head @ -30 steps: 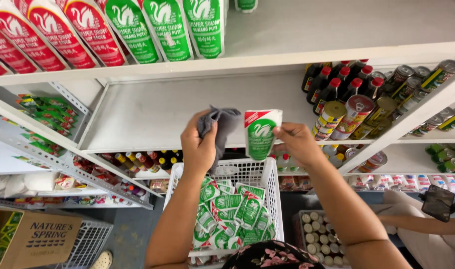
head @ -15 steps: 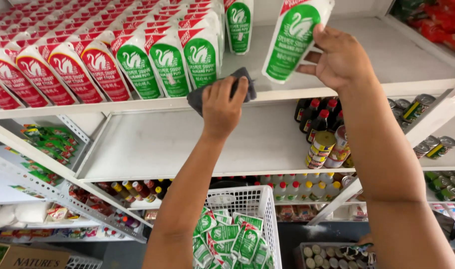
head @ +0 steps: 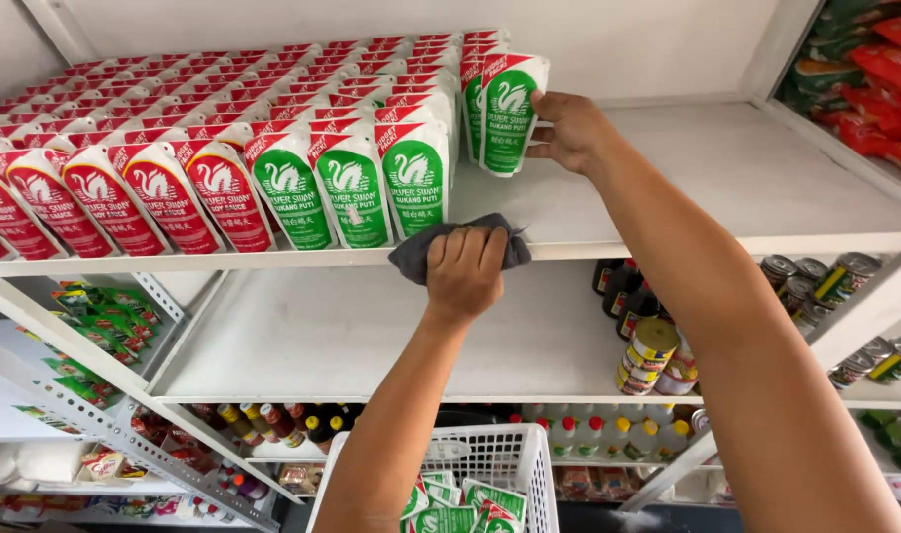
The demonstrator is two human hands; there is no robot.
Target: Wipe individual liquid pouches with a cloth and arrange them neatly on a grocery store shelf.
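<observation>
My right hand (head: 569,130) grips a green-and-white stand-up pouch (head: 508,111), holding it upright on the white top shelf (head: 747,188) at the end of a row of matching green pouches (head: 352,183). Just below, my left hand (head: 462,271) is closed on a dark grey cloth (head: 411,255) pressed against the front edge of that shelf. Rows of red pouches (head: 105,188) fill the shelf's left side.
A white wire basket (head: 490,459) holding more green pouches stands below my arms. The middle shelf (head: 372,336) carries dark bottles and cans (head: 648,355) at its right. Cans line the right-hand shelving (head: 816,276); small bottles fill the lower shelf (head: 273,419).
My right hand has brought the pouch down from above and set it on the top shelf beside the green row. My left hand with the cloth has stayed at the shelf edge.
</observation>
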